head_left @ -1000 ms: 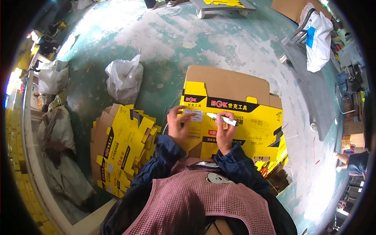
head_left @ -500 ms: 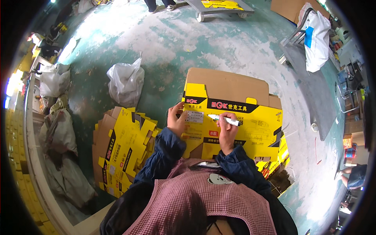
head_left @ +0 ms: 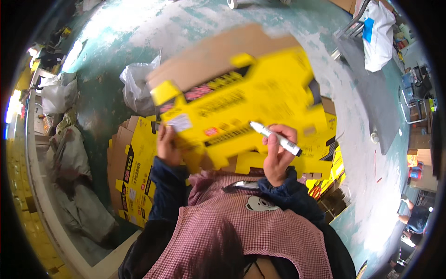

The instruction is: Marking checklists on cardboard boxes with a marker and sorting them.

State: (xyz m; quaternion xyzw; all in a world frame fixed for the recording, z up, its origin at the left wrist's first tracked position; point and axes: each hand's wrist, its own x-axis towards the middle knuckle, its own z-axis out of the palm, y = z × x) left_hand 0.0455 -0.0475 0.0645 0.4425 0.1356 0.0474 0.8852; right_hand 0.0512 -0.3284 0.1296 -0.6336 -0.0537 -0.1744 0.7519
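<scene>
A flattened yellow cardboard box [head_left: 272,95] with brown inner flaps is tilted up in front of me, blurred by motion. My left hand [head_left: 168,145] grips its lower left edge, near a pale label. A white marker pen [head_left: 276,138] with a dark end is pinched in my right hand [head_left: 280,153], in front of the box's lower right part. Beneath the lifted box, more flat yellow boxes [head_left: 316,160] show in my lap area. On my left another pile of flattened yellow boxes [head_left: 139,174] leans at an angle.
A translucent plastic bag [head_left: 139,88] rests on the green floor beyond the left pile. Pale sacks [head_left: 86,204] lie farther left beside a light frame. A grey bench [head_left: 360,88] with a white sack [head_left: 378,39] stands on the right. People sit at the far right.
The top flattened box has been raised off the boxes below, turned and shifted left by my left hand. My right hand, still holding the marker, has moved slightly right.
</scene>
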